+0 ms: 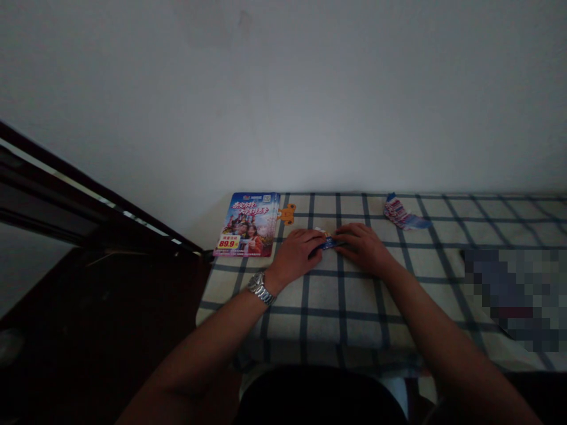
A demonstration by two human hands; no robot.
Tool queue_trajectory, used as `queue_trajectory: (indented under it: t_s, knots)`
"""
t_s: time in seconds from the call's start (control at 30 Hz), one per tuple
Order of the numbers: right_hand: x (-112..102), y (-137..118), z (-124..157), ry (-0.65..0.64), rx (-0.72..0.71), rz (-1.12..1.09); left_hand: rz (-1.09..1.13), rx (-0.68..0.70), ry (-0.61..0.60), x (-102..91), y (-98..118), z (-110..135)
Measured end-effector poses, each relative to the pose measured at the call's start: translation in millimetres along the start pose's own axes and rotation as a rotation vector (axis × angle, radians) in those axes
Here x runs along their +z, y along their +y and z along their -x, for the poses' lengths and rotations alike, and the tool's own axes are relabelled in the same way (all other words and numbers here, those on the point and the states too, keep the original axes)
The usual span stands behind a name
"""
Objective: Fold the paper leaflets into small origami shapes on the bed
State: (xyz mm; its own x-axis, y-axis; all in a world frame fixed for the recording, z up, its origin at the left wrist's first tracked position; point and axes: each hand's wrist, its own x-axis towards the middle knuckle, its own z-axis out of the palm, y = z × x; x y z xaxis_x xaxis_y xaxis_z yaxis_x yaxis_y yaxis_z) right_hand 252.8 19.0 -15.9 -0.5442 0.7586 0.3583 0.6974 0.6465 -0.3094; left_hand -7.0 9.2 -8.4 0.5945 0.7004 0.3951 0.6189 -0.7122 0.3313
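A small folded piece of printed paper (328,241), mostly blue, lies low over the checked tablecloth between my two hands. My left hand (299,254), with a metal watch (261,288) on its wrist, has its fingers closed on the paper's left end. On the other end press the bent fingers of my right hand (361,247). Fingers cover much of the paper, so its full shape is hidden. A stack of printed flyers (245,224) sits left of my left hand, and an orange bear-shaped piece (287,214) lies against its right side.
Folded strips of similar printed paper (404,215) lie in a pile beyond my right hand. The checked tablecloth (363,319) covers the table, which meets a pale wall (310,106). A blurred-out flat object (518,301) rests at the right. Dark floor (110,313) drops away left.
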Motion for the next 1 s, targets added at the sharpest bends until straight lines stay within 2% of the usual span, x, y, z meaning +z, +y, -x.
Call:
queue_trajectory:
  t_s: [0.37, 0.67, 1.0]
  knots:
    - [2.4, 0.1, -2.2, 0.019, 0.018, -0.007, -0.045, -0.047, -0.005, -3.4, 2.9, -1.7]
    - [4.9, -2.6, -5.0, 0.078, -0.019, -0.029, -0.032, -0.038, 0.051, 0.7, 1.9, -2.5]
    - [5.4, -9.7, -7.3, 0.109, 0.008, -0.023, -0.066, -0.037, 0.025, -3.4, 4.5, -1.3]
